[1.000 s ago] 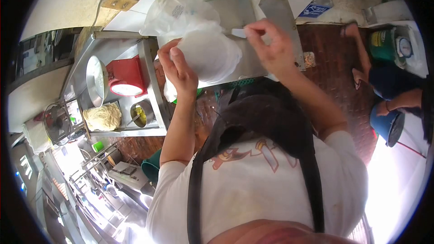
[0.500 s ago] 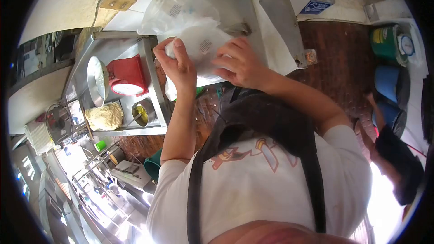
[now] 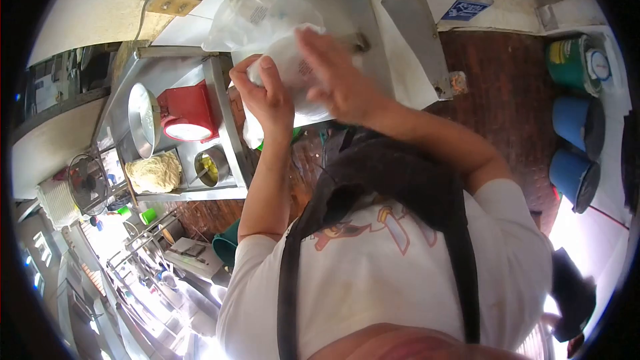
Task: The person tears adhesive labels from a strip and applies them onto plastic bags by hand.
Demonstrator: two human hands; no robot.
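A filled translucent plastic bag with small print (image 3: 285, 57) lies on the metal table in front of me. My left hand (image 3: 267, 93) is at its left edge, with thumb and fingers curled round a bunched part of the plastic. Over the bag's right side is my right hand (image 3: 337, 83), fingers extended and slightly blurred, with nothing visible in it. More clear plastic bags (image 3: 250, 13) lie spread behind the filled one. A white sheet (image 3: 403, 53) lies to the right on the metal table (image 3: 413, 17).
On the left, a metal shelf (image 3: 233, 140) holds a red scale (image 3: 187, 113), a pale noodle-like mass (image 3: 153, 172) and a metal pot (image 3: 211, 165). Blue bins (image 3: 571, 123) and a green bucket (image 3: 567, 63) stand far right. Another person's dark clothing (image 3: 572, 297) shows lower right.
The small white piece once in my right hand is no longer visible. That hand moved left over the bag, and its fingers have straightened. The other person moved down toward the lower right.
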